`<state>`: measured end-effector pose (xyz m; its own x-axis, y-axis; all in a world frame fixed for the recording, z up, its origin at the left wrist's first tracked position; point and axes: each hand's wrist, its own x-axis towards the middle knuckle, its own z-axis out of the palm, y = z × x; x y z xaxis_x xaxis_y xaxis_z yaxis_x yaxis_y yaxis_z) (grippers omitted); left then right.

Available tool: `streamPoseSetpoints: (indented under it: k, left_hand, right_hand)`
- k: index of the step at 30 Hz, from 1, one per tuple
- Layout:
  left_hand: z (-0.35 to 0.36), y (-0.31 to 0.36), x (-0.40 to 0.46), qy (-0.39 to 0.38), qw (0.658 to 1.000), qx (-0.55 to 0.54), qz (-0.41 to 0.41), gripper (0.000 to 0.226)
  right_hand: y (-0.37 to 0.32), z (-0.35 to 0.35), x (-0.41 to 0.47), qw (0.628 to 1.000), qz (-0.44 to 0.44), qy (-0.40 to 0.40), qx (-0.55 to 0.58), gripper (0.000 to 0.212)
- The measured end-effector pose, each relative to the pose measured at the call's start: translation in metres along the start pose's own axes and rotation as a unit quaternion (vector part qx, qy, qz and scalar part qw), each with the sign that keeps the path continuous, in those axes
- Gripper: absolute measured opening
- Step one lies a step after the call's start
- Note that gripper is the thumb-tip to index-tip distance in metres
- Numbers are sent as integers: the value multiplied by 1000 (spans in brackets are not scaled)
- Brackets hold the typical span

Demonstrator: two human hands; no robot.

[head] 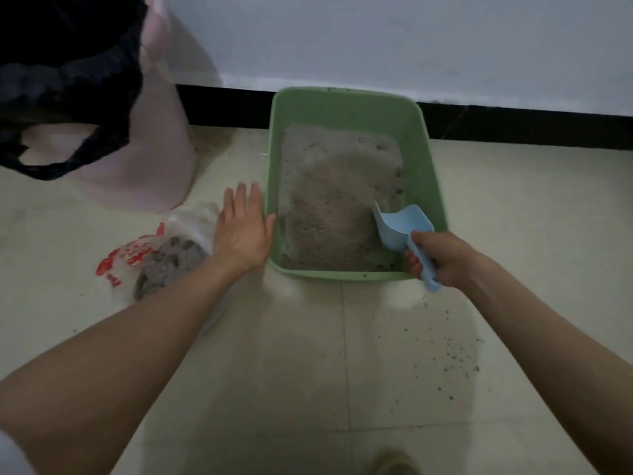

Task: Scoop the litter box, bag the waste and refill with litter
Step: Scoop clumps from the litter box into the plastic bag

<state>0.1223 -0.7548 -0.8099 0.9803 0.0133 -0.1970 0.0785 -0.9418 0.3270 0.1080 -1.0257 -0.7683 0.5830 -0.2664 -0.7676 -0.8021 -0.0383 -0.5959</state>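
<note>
I can read no text anywhere. The only print I see is red marking on the clear bag (137,258), lying on the floor just left of the box (356,108); the red shapes look like characters, but they are crumpled and blurred, and I cannot make out a single one. I find no label, brand or number on the box itself.

Pale tiled floor (301,389) under me: green litter box (346,108), pink bin (144,166), clear bag (171,258) of scooped clumps, scattered litter grains (448,358) near my right arm
</note>
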Motion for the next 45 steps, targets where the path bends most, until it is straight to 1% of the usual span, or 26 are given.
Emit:
streamPoseSetpoints:
  k: [2,5,10,15,18,21,23,27,29,33,41,45]
  left_hand:
    - [5,6,8,9,1000,-16,-22,61]
    - [12,19,18,16,999,-37,-30,60]
    - [24,28,27,74,994,-73,-31,58]
    - [30,25,30,101,992,-71,-13,56]
    - [33,23,31,106,992,-70,-10,56]
    - [34,22,32,109,991,-72,-8,56]
    - [34,22,31,111,991,-74,-5,56]
    - [32,25,30,115,990,-81,0,55]
    - [32,25,30,116,990,-83,0,55]
    - [33,23,31,119,989,-83,1,55]
    - [33,23,31,120,989,-85,1,55]
    - [34,23,31,116,989,-88,-2,55]
  right_hand:
    - [0,1,12,999,10,3,30,33]
    - [-2,5,28,999,7,26,44,31]
    - [-7,14,45,997,-10,51,61,36]
    - [-15,29,60,983,11,29,181,33]
    - [-18,39,69,965,42,10,257,32]
    - [-21,49,75,948,52,-4,313,28]
    - [-22,50,78,952,41,6,303,27]
    - [-20,45,83,974,10,60,219,25]
    - [-18,43,86,979,2,73,192,24]
    - [-18,41,91,980,5,67,188,26]
    - [-27,38,105,984,4,36,173,17]
    - [-21,43,107,981,14,27,192,19]
